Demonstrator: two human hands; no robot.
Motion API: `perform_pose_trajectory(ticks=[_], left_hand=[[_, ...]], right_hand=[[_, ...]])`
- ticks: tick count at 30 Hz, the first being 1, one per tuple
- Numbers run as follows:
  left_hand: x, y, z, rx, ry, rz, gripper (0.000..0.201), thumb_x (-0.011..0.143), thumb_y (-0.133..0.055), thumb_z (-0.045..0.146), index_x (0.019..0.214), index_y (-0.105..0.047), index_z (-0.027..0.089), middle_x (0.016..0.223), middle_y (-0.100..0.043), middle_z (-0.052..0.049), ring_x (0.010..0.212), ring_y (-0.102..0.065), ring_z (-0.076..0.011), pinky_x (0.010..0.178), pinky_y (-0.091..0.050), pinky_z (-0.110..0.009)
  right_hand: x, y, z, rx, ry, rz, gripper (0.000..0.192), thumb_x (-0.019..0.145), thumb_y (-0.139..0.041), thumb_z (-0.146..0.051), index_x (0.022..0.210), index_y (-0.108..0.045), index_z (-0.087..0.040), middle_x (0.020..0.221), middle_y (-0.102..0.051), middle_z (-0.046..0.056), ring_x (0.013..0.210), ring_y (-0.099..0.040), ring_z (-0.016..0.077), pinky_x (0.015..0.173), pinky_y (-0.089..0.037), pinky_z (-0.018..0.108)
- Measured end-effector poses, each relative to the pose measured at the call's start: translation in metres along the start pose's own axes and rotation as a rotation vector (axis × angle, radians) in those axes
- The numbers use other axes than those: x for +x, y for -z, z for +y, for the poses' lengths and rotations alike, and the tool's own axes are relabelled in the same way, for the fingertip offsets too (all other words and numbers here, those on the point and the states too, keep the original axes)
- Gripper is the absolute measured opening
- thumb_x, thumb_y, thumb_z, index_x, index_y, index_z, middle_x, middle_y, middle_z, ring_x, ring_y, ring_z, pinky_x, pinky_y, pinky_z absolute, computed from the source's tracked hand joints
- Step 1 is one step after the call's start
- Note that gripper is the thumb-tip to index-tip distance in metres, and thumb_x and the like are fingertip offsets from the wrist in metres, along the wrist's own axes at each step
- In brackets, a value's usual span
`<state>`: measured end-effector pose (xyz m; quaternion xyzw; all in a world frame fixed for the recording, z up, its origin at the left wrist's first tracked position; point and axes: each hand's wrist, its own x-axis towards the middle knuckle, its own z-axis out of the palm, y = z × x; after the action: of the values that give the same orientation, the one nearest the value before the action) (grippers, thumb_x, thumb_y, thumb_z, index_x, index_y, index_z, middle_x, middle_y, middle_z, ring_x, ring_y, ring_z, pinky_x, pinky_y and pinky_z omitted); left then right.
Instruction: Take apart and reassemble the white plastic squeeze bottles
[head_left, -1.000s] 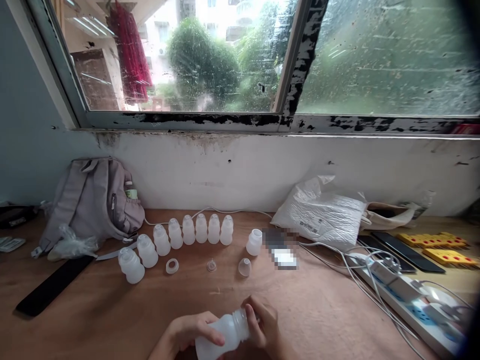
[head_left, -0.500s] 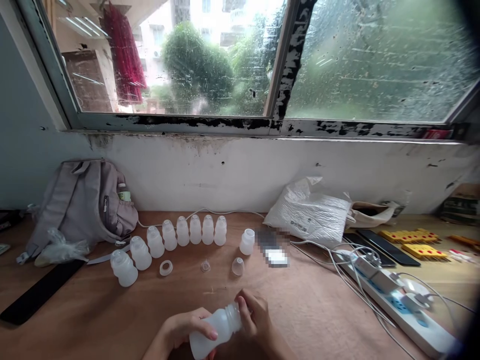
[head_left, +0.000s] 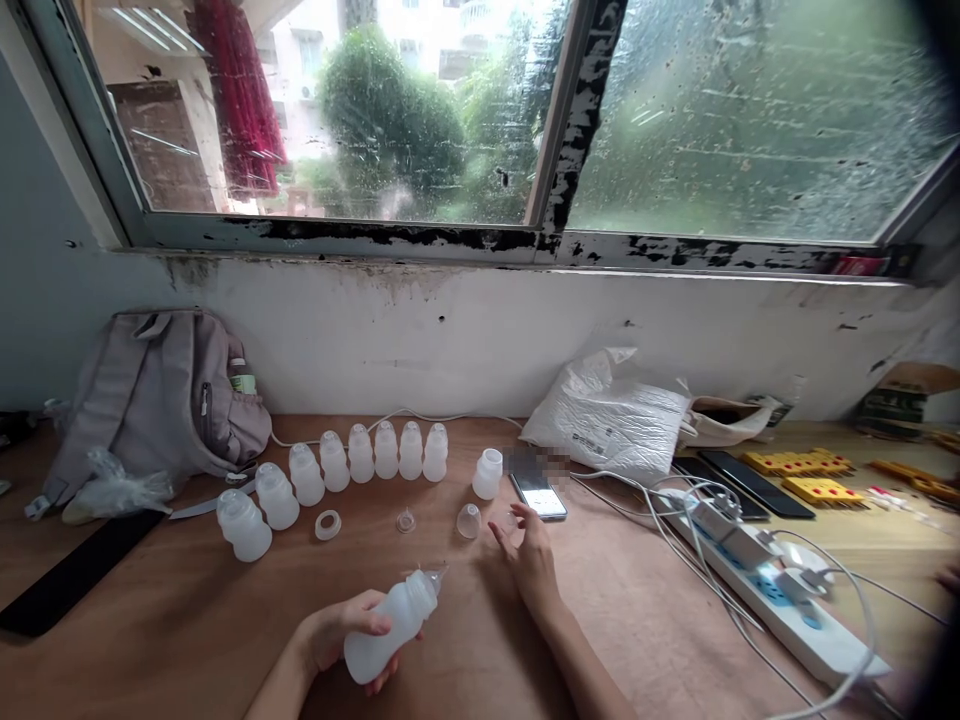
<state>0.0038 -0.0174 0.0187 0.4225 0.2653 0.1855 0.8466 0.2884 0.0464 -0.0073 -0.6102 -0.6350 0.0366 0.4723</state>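
My left hand (head_left: 330, 632) grips a white translucent bottle (head_left: 390, 625), tilted with its nipple end pointing up and right. My right hand (head_left: 527, 556) is off the bottle, fingers apart, hovering over the wooden table (head_left: 615, 620) just right of a clear dome cap (head_left: 469, 520). A loose nipple (head_left: 406, 520) and a white ring (head_left: 328, 524) lie left of the cap. An uncapped small bottle (head_left: 487, 473) stands behind them. Several capped bottles (head_left: 386, 450) stand in a curved row at the back left.
A phone (head_left: 538, 495) with a lit screen lies by my right hand. A grey backpack (head_left: 157, 400) leans at the left wall, a white bag (head_left: 607, 415) at the back. A power strip (head_left: 765, 590) with cables and yellow pieces (head_left: 802, 465) lie right.
My right hand has let go of the bottle's neck and moved forward toward the dome cap. The bottle now shows a nipple on its top and stays in my left hand.
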Motion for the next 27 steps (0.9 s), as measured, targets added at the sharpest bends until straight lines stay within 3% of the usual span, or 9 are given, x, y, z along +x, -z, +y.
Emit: perform_pose_trajectory(ticks=[3, 8, 12, 15, 18, 20, 23, 25, 27], left_hand=[[0.000, -0.002, 0.001, 0.015, -0.003, -0.010, 0.041, 0.065, -0.059, 0.037, 0.096, -0.057, 0.011, 0.063, -0.059, -0.005, 0.047, -0.053, -0.0126, 0.038, -0.035, -0.020], [0.001, -0.003, -0.001, -0.011, -0.028, 0.006, 0.046, 0.066, -0.061, 0.038, 0.102, -0.052, 0.011, 0.074, -0.059, -0.007, 0.057, -0.056, -0.0151, 0.049, -0.042, -0.024], [0.003, -0.005, 0.001, -0.139, -0.055, 0.049, 0.044, 0.074, -0.052, 0.038, 0.109, -0.047, 0.012, 0.090, -0.058, -0.011, 0.073, -0.058, -0.0199, 0.066, -0.044, -0.032], [0.005, -0.008, 0.003, -0.181, -0.075, 0.111, 0.047, 0.075, -0.050, 0.039, 0.113, -0.044, 0.012, 0.095, -0.056, -0.012, 0.078, -0.056, -0.0209, 0.068, -0.043, -0.033], [0.010, -0.016, 0.004, -0.089, -0.182, 0.274, 0.051, 0.072, -0.054, 0.040, 0.115, -0.044, 0.015, 0.091, -0.055, -0.008, 0.075, -0.054, -0.0188, 0.062, -0.043, -0.029], [0.013, -0.024, 0.006, 0.065, -0.351, 0.493, 0.049, 0.069, -0.057, 0.039, 0.112, -0.046, 0.017, 0.091, -0.053, -0.007, 0.078, -0.052, -0.0193, 0.064, -0.042, -0.028], [0.018, -0.033, 0.007, 0.411, -0.593, 0.859, 0.050, 0.063, -0.064, 0.034, 0.109, -0.049, 0.020, 0.098, -0.051, -0.007, 0.093, -0.047, -0.0241, 0.082, -0.038, -0.033], [0.019, -0.036, 0.004, 0.587, -0.642, 0.909, 0.051, 0.061, -0.066, 0.032, 0.108, -0.050, 0.020, 0.102, -0.050, -0.009, 0.099, -0.044, -0.0268, 0.090, -0.033, -0.036], [0.019, -0.037, -0.001, 0.668, -0.633, 0.807, 0.049, 0.062, -0.065, 0.030, 0.108, -0.053, 0.021, 0.104, -0.051, -0.010, 0.101, -0.044, -0.0282, 0.092, -0.031, -0.037]], right_hand=[[-0.002, -0.007, 0.007, -0.018, 0.045, -0.106, 0.044, 0.071, -0.055, -0.043, 0.104, -0.044, -0.017, 0.093, -0.058, 0.011, 0.084, -0.056, 0.0233, 0.074, -0.045, 0.038], [-0.002, 0.001, 0.008, -0.078, 0.046, -0.228, 0.051, 0.068, -0.054, -0.034, 0.113, -0.038, -0.019, 0.103, -0.057, 0.008, 0.094, -0.054, 0.0230, 0.077, -0.042, 0.037], [-0.002, 0.004, 0.008, -0.121, -0.042, -0.253, 0.046, 0.069, -0.047, -0.026, 0.113, -0.038, -0.020, 0.097, -0.059, 0.006, 0.092, -0.055, 0.0220, 0.074, -0.041, 0.036], [0.000, 0.004, 0.007, -0.114, -0.056, -0.215, 0.044, 0.069, -0.049, -0.030, 0.111, -0.042, -0.020, 0.097, -0.059, 0.006, 0.094, -0.053, 0.0235, 0.076, -0.040, 0.037], [-0.001, 0.006, -0.005, -0.022, -0.014, -0.099, 0.042, 0.070, -0.051, -0.035, 0.108, -0.045, -0.019, 0.096, -0.057, 0.008, 0.093, -0.051, 0.0242, 0.078, -0.039, 0.039], [-0.006, 0.008, -0.023, 0.131, 0.005, -0.087, 0.035, 0.076, -0.048, -0.036, 0.105, -0.046, -0.018, 0.083, -0.056, 0.006, 0.079, -0.053, 0.0205, 0.072, -0.041, 0.034], [-0.021, 0.007, -0.058, 0.381, -0.067, -0.280, 0.027, 0.079, -0.047, -0.038, 0.098, -0.049, -0.019, 0.061, -0.048, -0.002, 0.055, -0.047, 0.0138, 0.055, -0.038, 0.026], [-0.032, 0.005, -0.079, 0.498, -0.150, -0.417, 0.030, 0.078, -0.049, -0.040, 0.099, -0.049, -0.020, 0.056, -0.046, -0.005, 0.051, -0.045, 0.0124, 0.050, -0.036, 0.024], [-0.040, 0.004, -0.094, 0.565, -0.208, -0.479, 0.032, 0.075, -0.053, -0.042, 0.098, -0.050, -0.020, 0.059, -0.048, -0.004, 0.053, -0.046, 0.0122, 0.050, -0.036, 0.023]])
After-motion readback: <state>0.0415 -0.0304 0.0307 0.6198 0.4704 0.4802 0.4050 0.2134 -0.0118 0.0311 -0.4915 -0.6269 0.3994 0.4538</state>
